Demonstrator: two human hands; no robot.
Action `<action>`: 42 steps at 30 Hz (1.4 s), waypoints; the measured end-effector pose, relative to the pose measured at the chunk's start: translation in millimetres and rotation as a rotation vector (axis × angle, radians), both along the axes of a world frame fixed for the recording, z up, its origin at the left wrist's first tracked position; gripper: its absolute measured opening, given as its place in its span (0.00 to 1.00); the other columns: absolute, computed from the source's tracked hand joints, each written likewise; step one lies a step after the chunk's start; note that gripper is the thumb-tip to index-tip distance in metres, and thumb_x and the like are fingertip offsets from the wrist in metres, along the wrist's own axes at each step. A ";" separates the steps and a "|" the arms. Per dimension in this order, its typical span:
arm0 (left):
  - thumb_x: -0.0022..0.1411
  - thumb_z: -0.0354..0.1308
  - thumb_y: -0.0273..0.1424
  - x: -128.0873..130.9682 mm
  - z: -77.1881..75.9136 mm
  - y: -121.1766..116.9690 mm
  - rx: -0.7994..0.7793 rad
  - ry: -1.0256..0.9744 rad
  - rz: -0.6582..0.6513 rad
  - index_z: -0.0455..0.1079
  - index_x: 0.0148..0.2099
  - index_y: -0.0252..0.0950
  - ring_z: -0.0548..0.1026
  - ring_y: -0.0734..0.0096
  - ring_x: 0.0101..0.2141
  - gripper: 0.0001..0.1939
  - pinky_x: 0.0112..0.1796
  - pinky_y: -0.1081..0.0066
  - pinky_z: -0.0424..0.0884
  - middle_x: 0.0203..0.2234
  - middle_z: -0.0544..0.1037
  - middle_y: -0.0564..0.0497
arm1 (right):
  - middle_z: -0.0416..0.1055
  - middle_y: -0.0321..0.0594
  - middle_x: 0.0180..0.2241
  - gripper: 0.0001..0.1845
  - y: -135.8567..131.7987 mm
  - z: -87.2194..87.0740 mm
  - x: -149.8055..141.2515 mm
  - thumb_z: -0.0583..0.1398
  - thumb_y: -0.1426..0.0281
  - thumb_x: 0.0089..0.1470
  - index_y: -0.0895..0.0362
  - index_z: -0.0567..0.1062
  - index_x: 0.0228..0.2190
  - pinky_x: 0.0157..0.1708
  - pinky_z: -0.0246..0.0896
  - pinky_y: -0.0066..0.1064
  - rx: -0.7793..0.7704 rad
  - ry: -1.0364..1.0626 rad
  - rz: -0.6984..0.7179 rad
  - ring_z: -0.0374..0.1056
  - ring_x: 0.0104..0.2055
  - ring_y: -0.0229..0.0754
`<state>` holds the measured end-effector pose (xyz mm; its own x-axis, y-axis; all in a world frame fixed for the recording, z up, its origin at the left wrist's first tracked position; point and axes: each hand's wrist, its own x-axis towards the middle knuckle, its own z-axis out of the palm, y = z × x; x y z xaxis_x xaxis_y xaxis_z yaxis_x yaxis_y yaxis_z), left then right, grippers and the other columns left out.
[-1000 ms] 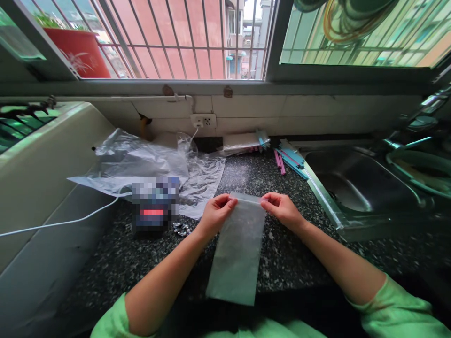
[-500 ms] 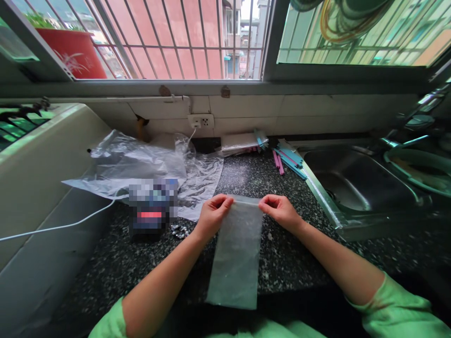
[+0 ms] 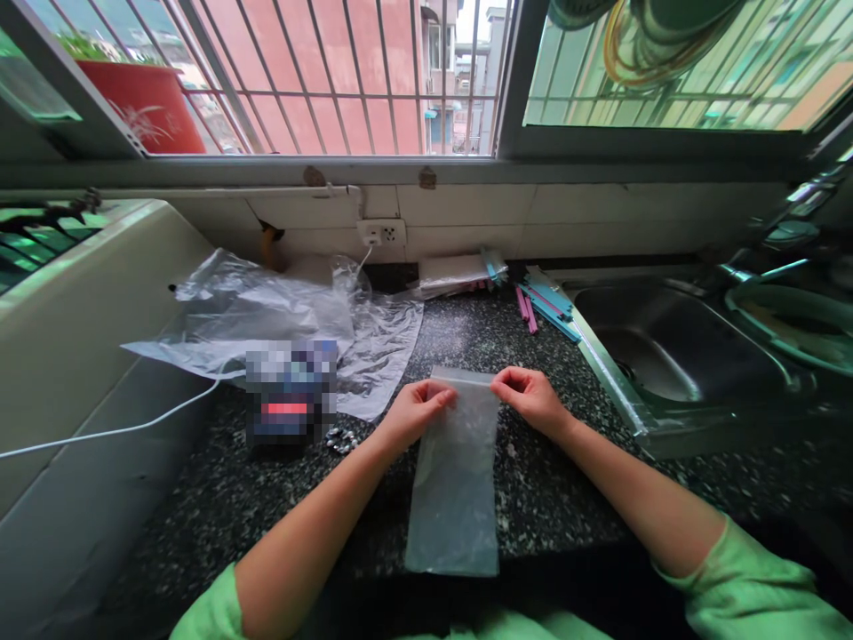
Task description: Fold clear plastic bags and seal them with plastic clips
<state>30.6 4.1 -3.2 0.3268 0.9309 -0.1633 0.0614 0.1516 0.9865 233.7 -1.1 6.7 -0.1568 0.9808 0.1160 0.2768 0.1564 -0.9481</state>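
"What is changing?"
"The left hand (image 3: 421,412) is sitting lower than half a second ago, clamping the clear bag's (image 3: 457,489) left side; the right hand (image 3: 530,396) is pinching its far right corner."
"Where is the bag pointing?"
"Its long axis is running near to far above the near counter (image 3: 560,498), strip end far."
"Containers?"
"Far left, a red pot (image 3: 147,108) is holding a plant (image 3: 99,49)."

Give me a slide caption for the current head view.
Left hand and right hand pinch a translucent plastic bag near its top, over a speckled counter.
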 end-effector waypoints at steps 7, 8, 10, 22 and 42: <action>0.45 0.59 0.41 1.1 5.2 -0.5 0.046 -0.016 0.028 0.68 0.24 0.32 0.63 0.79 0.19 0.15 0.23 0.76 0.58 0.18 0.72 0.53 | 0.66 0.34 0.19 0.15 -0.5 -6.5 -0.9 0.60 0.58 0.44 0.58 0.70 0.21 0.25 0.58 0.27 0.059 -0.007 -0.048 0.61 0.23 0.34; 0.44 0.59 0.40 1.7 6.0 -0.6 0.036 -0.019 0.040 0.67 0.24 0.32 0.63 0.79 0.19 0.14 0.23 0.76 0.58 0.18 0.73 0.53 | 0.67 0.34 0.20 0.15 -0.8 -6.6 -1.0 0.60 0.58 0.44 0.58 0.70 0.21 0.25 0.59 0.27 0.067 -0.016 -0.035 0.61 0.23 0.35; 0.45 0.59 0.40 2.7 7.3 -0.8 0.007 -0.030 0.054 0.67 0.25 0.33 0.63 0.79 0.18 0.13 0.22 0.76 0.59 0.18 0.73 0.53 | 0.68 0.35 0.21 0.16 0.9 -5.9 1.8 0.59 0.56 0.44 0.58 0.71 0.22 0.26 0.59 0.28 0.072 -0.038 -0.001 0.63 0.24 0.36; 0.46 0.59 0.40 1.8 11.0 -4.1 0.036 -0.065 0.061 0.68 0.26 0.33 0.64 0.79 0.19 0.14 0.23 0.76 0.60 0.19 0.75 0.52 | 0.71 0.50 0.35 0.15 67.5 -7.3 109.5 0.56 0.65 0.47 0.59 0.76 0.35 0.31 0.55 0.35 0.138 -0.967 -0.758 0.65 0.36 0.49; 0.44 0.56 0.37 -6.4 12.5 4.8 -0.099 -0.168 0.108 0.67 0.32 0.33 0.62 0.80 0.13 0.14 0.17 0.76 0.56 0.17 0.74 0.54 | 0.69 0.45 0.28 0.09 44.4 5.7 83.3 0.54 0.65 0.51 0.57 0.70 0.28 0.32 0.59 0.34 0.762 -0.768 -0.582 0.65 0.32 0.44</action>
<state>24.2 9.0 9.3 0.2563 0.9440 -0.2079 -0.1242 0.2454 0.9614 317.0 43.3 12.4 0.0014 0.6490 0.7608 0.9366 0.2658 -0.2285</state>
